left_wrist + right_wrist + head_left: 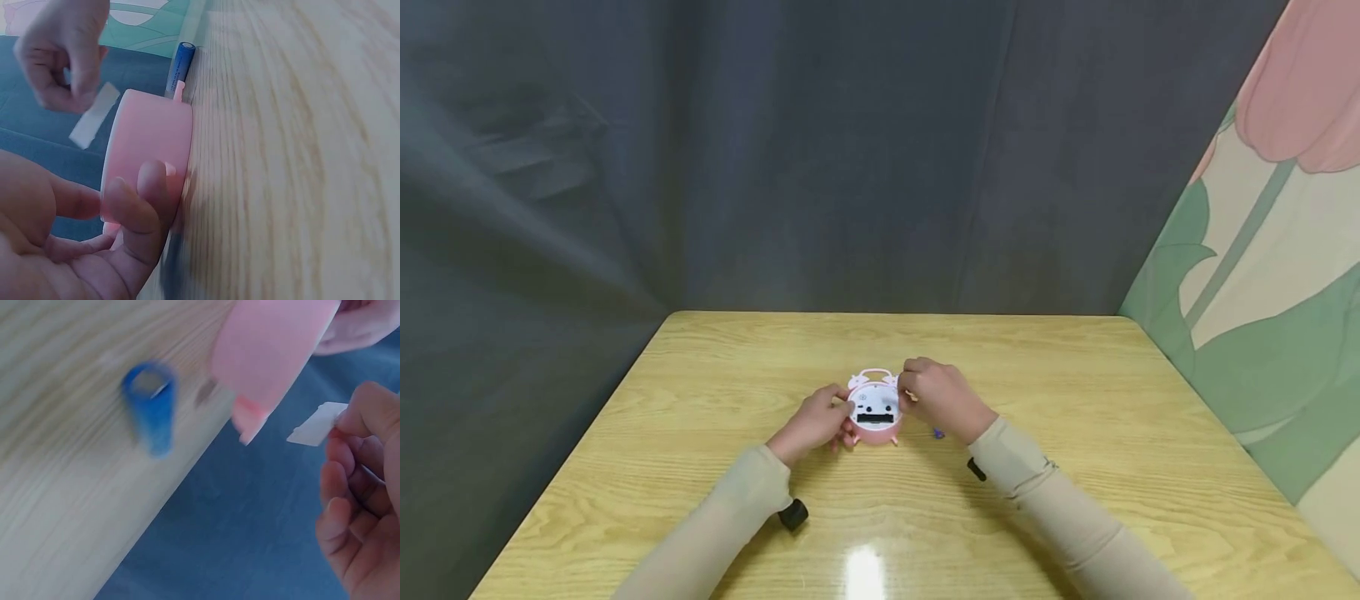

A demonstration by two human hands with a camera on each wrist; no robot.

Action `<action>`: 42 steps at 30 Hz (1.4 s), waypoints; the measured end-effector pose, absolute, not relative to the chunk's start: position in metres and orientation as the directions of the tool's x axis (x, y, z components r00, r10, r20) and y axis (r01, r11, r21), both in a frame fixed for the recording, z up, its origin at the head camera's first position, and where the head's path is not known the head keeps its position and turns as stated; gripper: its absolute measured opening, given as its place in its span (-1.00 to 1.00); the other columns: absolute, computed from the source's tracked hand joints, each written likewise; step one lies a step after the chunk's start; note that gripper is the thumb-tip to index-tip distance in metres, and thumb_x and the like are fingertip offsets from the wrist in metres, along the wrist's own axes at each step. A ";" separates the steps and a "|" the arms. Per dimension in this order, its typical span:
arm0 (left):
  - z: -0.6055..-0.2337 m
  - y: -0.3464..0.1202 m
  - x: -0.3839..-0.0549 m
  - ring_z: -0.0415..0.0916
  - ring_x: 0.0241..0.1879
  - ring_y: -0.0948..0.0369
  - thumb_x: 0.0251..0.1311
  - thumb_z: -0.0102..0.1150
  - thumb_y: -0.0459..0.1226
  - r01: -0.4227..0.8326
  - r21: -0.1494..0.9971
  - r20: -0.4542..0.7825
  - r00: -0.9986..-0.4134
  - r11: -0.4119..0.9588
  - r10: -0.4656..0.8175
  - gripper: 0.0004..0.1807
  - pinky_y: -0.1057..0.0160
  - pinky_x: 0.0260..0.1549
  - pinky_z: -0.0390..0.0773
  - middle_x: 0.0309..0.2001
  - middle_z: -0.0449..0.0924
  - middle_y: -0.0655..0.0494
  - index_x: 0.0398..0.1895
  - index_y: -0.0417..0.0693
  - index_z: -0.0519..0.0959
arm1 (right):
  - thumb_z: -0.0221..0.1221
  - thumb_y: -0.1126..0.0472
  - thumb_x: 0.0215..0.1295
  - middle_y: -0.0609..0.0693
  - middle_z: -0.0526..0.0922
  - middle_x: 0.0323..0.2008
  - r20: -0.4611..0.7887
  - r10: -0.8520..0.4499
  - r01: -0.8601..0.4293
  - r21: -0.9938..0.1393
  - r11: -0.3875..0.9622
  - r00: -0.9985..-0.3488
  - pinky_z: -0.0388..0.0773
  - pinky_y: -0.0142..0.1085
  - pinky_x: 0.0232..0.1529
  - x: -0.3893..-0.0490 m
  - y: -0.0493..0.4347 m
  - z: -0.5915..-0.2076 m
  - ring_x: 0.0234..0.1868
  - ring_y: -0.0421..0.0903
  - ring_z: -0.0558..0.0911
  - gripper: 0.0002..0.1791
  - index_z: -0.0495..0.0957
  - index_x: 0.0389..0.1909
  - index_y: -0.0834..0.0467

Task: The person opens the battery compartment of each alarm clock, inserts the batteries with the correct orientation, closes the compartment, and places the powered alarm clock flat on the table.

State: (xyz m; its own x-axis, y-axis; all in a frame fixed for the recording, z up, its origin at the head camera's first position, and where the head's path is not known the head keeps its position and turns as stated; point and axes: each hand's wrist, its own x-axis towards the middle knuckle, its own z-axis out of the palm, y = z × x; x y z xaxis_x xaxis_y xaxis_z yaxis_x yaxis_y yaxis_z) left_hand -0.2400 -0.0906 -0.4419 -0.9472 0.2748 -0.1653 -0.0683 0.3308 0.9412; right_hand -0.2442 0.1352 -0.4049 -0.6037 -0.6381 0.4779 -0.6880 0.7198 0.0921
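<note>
A pink twin-bell alarm clock stands on the table with its white back facing me. The dark battery compartment in that back is uncovered. My left hand holds the clock by its left side, thumb at the back's edge and fingers around the pink case. Beside the clock's upper right, my right hand pinches a small white strip between thumb and fingertips, apart from the clock. Whether the strip is plastic or paper is unclear. A blue battery stands to the clock's right.
Both hands work over a wooden table. A dark curtain hangs behind its far edge, and a flower-patterned cloth lines the right side. Black straps with small devices are worn at the wrists.
</note>
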 end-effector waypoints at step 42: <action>-0.442 -0.093 -0.242 0.46 -0.64 0.20 0.49 -0.07 -0.30 -0.067 0.933 -0.177 -0.942 0.355 0.285 -0.72 0.29 -0.69 0.52 -0.51 0.54 -0.03 0.14 -0.26 0.37 | 0.31 0.30 0.13 -0.10 0.44 -0.62 0.222 -0.425 -0.435 0.007 0.901 -0.878 0.29 -0.35 -0.65 -0.258 0.184 -0.429 -0.61 -0.22 0.30 -0.70 0.45 -0.69 0.05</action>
